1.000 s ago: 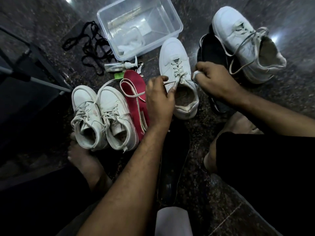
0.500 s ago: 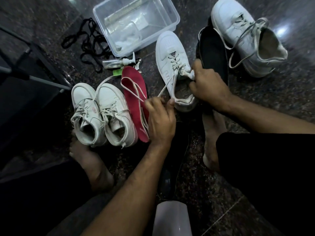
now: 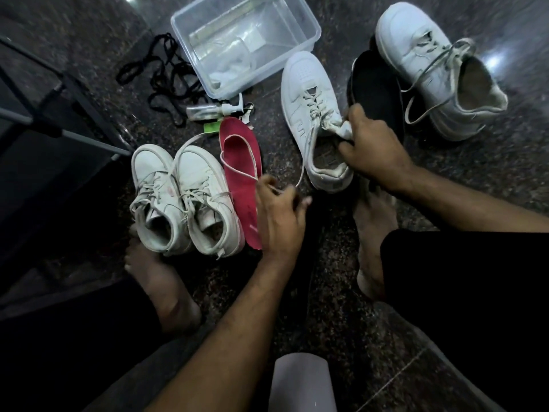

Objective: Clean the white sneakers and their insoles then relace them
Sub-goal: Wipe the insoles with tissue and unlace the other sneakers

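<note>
Lace: runs taut from the sneaker toward 7 o'clock.
Left hand: lace end is pinched.
Right hand: tongue is gripped.

The person has bare arms — no sleeves show. The left hand and right hand wear no gloves or rings. Black trousers cover the legs — both feet are bare.
</note>
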Action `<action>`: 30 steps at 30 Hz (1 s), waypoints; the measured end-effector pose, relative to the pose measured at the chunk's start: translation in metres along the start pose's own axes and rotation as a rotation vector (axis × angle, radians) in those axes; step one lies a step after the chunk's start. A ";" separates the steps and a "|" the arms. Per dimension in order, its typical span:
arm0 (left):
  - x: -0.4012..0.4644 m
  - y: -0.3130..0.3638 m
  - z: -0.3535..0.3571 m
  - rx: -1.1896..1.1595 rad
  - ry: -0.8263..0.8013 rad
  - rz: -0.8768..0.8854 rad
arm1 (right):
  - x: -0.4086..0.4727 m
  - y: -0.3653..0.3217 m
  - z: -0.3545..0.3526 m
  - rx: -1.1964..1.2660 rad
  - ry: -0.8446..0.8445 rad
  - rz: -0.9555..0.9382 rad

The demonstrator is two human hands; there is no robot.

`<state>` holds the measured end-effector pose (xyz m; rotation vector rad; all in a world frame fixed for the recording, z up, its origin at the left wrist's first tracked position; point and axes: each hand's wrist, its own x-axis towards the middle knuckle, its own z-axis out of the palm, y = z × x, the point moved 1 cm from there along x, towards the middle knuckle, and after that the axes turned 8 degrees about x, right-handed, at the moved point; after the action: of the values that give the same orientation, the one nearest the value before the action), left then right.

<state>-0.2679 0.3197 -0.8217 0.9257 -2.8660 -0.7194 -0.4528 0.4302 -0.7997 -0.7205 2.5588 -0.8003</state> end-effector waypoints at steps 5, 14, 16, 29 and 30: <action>0.040 0.007 -0.024 -0.123 0.152 -0.005 | -0.002 -0.003 -0.006 0.084 0.087 -0.041; 0.056 -0.023 0.012 -0.831 0.005 -0.584 | -0.019 -0.034 0.011 -0.278 -0.341 -0.810; 0.057 -0.024 0.012 -0.877 0.017 -0.594 | -0.016 -0.030 0.014 -0.407 -0.297 -0.820; 0.089 -0.017 0.013 -0.788 0.033 -0.462 | 0.017 -0.003 -0.001 -0.498 -0.081 -0.567; 0.088 -0.011 0.016 -0.779 -0.018 -0.424 | 0.017 0.001 -0.003 -0.498 -0.076 -0.566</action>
<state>-0.3368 0.2692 -0.8490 1.3454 -2.0586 -1.6956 -0.4682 0.4221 -0.8011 -1.6386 2.5206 -0.2528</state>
